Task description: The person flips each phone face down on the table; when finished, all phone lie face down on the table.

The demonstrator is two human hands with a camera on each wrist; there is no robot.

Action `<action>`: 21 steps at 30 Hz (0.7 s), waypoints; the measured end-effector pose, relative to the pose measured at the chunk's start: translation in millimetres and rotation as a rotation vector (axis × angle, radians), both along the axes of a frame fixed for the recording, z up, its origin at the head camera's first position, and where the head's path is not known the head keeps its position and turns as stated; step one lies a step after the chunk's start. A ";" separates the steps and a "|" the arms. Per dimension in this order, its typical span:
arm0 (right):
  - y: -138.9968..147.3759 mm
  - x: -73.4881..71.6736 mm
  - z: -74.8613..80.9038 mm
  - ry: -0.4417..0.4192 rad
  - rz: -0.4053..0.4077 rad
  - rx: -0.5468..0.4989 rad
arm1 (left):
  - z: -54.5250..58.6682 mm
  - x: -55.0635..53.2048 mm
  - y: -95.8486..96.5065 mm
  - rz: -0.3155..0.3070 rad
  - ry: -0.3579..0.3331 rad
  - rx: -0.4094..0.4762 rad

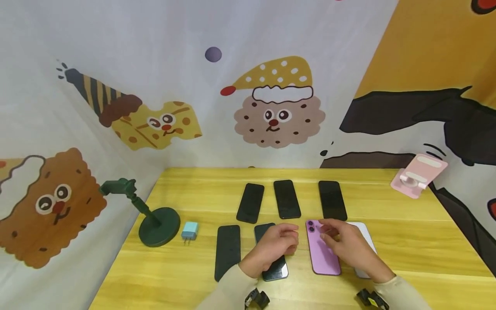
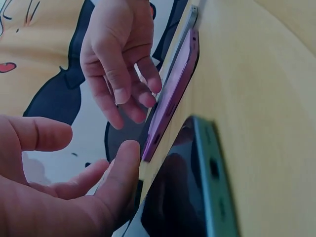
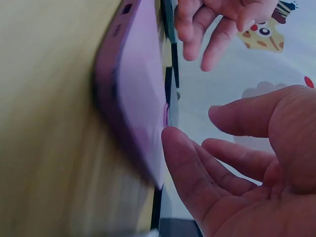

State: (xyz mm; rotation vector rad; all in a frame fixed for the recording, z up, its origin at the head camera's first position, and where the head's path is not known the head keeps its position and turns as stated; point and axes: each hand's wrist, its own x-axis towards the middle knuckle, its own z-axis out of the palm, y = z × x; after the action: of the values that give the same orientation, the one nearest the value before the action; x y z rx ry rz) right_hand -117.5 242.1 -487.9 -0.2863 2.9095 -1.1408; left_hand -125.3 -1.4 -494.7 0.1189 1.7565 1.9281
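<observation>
My left hand (image 1: 273, 245) hovers with loosely bent fingers over a dark-screened smartphone (image 1: 276, 271), partly covering it. The left wrist view shows that phone's green edge and nothing between my fingers. My right hand (image 1: 348, 245) is above a pink smartphone (image 1: 325, 262), which lies back up with its two camera lenses at the far end. Its fingers are relaxed and hold nothing; whether a fingertip touches the pink phone (image 3: 140, 74), I cannot tell. Beneath the right hand and wrist, a white phone (image 1: 366, 233) is partly hidden.
Three black phones, left (image 1: 250, 203), middle (image 1: 287, 199) and right (image 1: 332, 200), form a back row. Another black phone (image 1: 227, 252) lies front left. Further left are a blue charger plug (image 1: 190, 231) and a dark green stand (image 1: 159, 227). A pink stand (image 1: 418, 174) is back right.
</observation>
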 end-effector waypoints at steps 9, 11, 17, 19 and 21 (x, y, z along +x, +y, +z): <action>-35.8 -17.2 4.1 -0.041 0.070 -0.071 | 3.2 1.2 -32.0 0.124 0.049 -0.101; -43.1 -19.7 4.5 -0.052 0.079 -0.084 | 3.9 1.7 -39.4 0.132 0.052 -0.122; -63.0 -24.5 2.8 -0.098 0.097 -0.143 | 8.1 6.0 -61.8 0.134 0.079 -0.195; -69.4 -25.4 0.1 -0.132 0.092 -0.185 | 9.0 8.6 -68.4 0.142 0.090 -0.227; -75.9 -24.8 -3.2 -0.169 0.088 -0.235 | 9.0 11.8 -74.4 0.162 0.090 -0.244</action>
State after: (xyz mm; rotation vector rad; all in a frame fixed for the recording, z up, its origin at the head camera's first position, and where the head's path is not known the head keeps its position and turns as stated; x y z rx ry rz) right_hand -142.3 166.2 -491.1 -0.2997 2.5938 -1.4180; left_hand -113.5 -75.8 -485.7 -0.0250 2.1029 1.8238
